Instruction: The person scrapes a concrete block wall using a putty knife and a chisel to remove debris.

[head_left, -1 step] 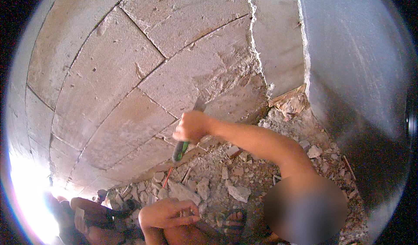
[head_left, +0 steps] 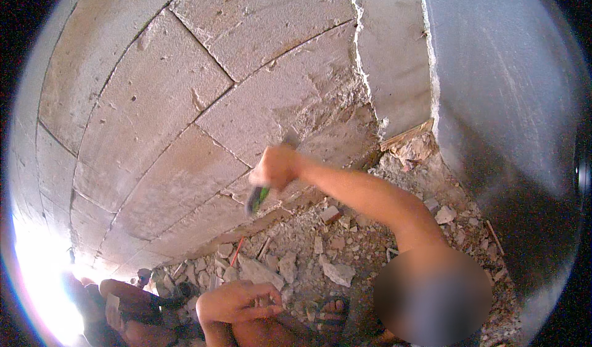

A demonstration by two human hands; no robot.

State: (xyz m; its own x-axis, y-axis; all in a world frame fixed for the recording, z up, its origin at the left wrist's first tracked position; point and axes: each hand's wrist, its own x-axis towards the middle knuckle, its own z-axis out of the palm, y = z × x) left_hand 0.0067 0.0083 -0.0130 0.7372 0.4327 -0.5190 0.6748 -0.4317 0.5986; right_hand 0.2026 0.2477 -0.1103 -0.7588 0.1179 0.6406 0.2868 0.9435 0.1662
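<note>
My right hand (head_left: 277, 167) is closed round the grey-and-green handle of a scraper (head_left: 258, 198). Its flat metal blade (head_left: 290, 138) sticks out above the fist, close to the rough, chipped patch of the block wall (head_left: 320, 110); motion blur hides whether it touches. The bare right forearm reaches in from the lower right. Low in the view, my left hand (head_left: 250, 299) rests over my bent knee. Its fingers hang loosely apart, with nothing visible in them.
Broken rubble (head_left: 336, 270) covers the ground along the wall's foot, with a thin red stick (head_left: 237, 251) among it. A smooth grey wall (head_left: 493, 82) rises at the right. A sandalled foot (head_left: 333, 310) stands on the rubble. Another person (head_left: 114, 307) sits at lower left.
My right hand and the scraper have shifted slightly up and to the right along the wall. My left hand stays where it was.
</note>
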